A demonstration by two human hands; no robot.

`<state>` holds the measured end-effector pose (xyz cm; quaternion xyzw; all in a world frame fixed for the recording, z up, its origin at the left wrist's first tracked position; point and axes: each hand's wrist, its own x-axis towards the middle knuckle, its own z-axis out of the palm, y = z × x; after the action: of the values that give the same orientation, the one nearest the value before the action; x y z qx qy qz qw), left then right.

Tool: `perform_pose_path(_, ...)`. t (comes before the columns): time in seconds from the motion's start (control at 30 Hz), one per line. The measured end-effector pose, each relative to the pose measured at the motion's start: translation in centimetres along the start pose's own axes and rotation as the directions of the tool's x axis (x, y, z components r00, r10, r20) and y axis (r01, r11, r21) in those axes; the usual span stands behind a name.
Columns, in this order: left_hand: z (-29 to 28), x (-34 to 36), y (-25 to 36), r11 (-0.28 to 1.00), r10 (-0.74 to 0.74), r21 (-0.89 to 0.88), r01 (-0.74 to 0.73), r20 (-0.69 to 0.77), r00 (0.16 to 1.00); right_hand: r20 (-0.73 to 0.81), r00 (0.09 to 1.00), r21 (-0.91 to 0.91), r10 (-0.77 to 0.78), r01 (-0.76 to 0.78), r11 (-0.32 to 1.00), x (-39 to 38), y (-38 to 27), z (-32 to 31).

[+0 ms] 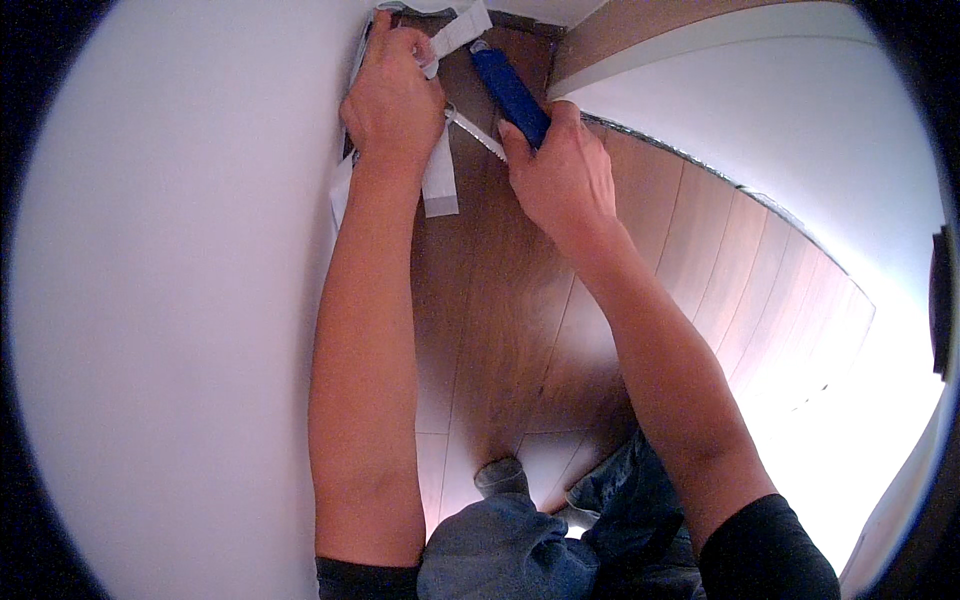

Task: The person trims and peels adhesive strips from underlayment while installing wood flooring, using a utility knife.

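Note:
My left hand [397, 100] is at the far end of the floor, against the left wall. Its fingers are closed around a white strip [463, 28] that sticks out past the thumb. In my right hand [565, 175] is a blue-handled tool [508, 90], its small grey tip pointing up toward the corner; its exact kind is unclear. Between the hands runs a thin, pale, notched-looking strip [475, 133], partly covered by my fingers. Another white strip [441, 180] hangs or lies beside my left wrist. Grey material [425, 11] shows along the wall's foot above my left fingers.
A white wall [170, 300] rises close along my left arm. To the right, a curved-looking white panel [780, 110] meets the wood-plank floor [500, 330] with a dark gap along its edge. My legs in blue jeans [510, 550] are at the bottom.

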<state>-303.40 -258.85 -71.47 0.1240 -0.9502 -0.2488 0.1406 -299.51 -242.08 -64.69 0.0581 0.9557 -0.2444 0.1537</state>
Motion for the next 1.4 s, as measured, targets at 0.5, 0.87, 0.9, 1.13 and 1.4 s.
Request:
perform_pose_path(0.5, -0.1, 0.0, 0.5, 0.997, 0.062, -0.027, -0.067, -0.139, 0.988, -0.012, 1.000, -0.025, -0.011, 0.011, 1.000, -0.2, 3.4, -0.8)
perform_pose_path(0.87, 0.2, 0.7, 0.8, 0.999, 0.019, 0.050, -0.013, -0.107, 0.994, -0.135, 0.960, -0.107, -0.245, 0.231, 0.967, -1.4, 5.7, 1.8)
perform_pose_path(0.9, 0.3, 0.7, 0.8, 0.998, 0.027, 0.051, -0.022, -0.096, 0.995, -0.168, 0.953, -0.109, -0.251, 0.235, 0.966, -1.6, 5.9, 2.2)
perform_pose_path(1.13, 0.1, 1.3, 0.9, 0.999, 0.018, 0.049, -0.014, -0.082, 0.996, -0.352, 0.889, 0.054, -0.292, 0.331, 0.942, -1.8, 6.8, 3.1)
perform_pose_path(1.4, 0.4, 2.5, 1.0, 0.991, 0.061, 0.124, -0.049, -0.097, 0.993, -0.383, 0.871, 0.042, -0.306, 0.348, 0.937, -1.8, 7.2, 3.1)
